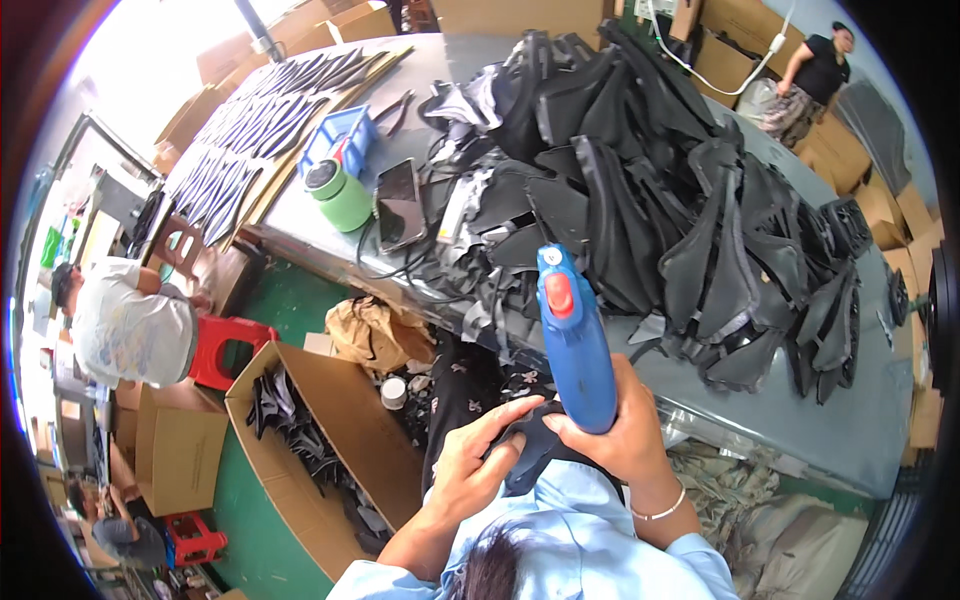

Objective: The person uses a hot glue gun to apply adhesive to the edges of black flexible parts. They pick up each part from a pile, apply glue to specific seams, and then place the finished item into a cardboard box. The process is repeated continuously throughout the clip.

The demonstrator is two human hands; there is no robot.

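Observation:
My right hand (pixel 625 430) is wrapped round the lower end of a blue handheld tool (pixel 580 360). This tool has a red button on top and a rounded far end; its exact kind does not show. Close beside it, my left hand (pixel 478 455) pinches a black flexible piece (pixel 530 455) between thumb and fingers, above my lap. The right thumb also lies against that piece, and part of it is hidden by the hands. Beyond my hands, a large heap of black moulded panels (pixel 610 200) covers much of the grey table (pixel 800 440).
On the table's left stand a green jar (pixel 345 203), a phone (pixel 400 205) and a blue basket (pixel 340 140). Curved dark strips (pixel 270 120) lie in rows beyond. An open carton (pixel 300 470) with black scraps stands left of my legs. Other people are at left and far right.

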